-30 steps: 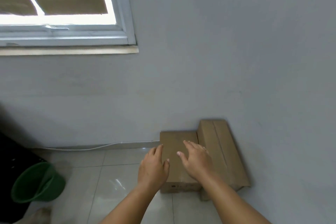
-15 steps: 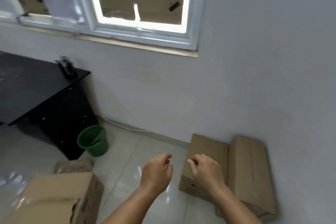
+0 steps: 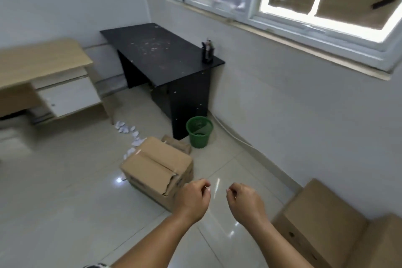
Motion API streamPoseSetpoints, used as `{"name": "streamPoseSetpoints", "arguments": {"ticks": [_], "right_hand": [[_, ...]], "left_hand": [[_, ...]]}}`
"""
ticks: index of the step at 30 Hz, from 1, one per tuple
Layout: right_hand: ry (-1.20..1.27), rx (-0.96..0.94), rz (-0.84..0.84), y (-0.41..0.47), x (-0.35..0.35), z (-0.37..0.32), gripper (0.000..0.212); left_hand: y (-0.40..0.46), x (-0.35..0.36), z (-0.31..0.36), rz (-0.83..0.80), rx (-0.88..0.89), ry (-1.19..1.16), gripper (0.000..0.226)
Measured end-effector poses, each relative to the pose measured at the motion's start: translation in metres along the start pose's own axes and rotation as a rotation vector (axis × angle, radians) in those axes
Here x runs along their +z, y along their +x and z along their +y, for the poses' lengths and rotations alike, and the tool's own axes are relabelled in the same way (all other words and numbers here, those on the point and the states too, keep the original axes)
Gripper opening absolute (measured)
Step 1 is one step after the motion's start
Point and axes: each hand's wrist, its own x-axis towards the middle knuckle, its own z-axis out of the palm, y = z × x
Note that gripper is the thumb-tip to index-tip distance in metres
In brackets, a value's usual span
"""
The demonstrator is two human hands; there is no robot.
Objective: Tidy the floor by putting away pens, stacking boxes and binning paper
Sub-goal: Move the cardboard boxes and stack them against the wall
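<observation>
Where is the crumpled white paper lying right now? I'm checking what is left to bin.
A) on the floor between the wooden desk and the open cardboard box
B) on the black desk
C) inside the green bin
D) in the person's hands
A: the crumpled paper trails over the floor tiles from the wooden desk to the open cardboard box.

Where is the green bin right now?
The green bin stands on the floor mid-frame in the head view, against the black desk's side panel, just beyond the open box.

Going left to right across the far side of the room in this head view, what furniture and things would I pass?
Wooden desk → paper scraps → black desk → green bin → boxes by the wall.
</observation>
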Motion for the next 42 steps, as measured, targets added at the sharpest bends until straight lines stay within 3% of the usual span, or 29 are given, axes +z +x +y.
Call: {"name": "streamPoseSetpoints", "arguments": {"ticks": [10,16,27,32,42], "right_hand": [[0.056,-0.131,-0.088,0.053,0.082,-0.191,0.024],[0.066,-0.131,-0.105,0.085,0.127,-0.27,0.025],[0.114,-0.003,-0.132,0.182,0.173,-0.308,0.041],[0.139,0.069,-0.175,0.225,0.195,-0.313,0.053],[0.202,0.344,-0.171,0.238,0.244,-0.315,0.055]], "left_hand": [[0.019,-0.137,-0.155,0.098,-0.19,0.014,0.02],[0.04,-0.197,-0.235,0.125,-0.276,0.006,0.017],[0.137,-0.223,-0.331,0.003,-0.358,0.085,0.016],[0.188,-0.226,-0.361,-0.065,-0.335,0.147,0.019],[0.251,-0.21,-0.432,-0.274,-0.209,0.223,0.019]]}}
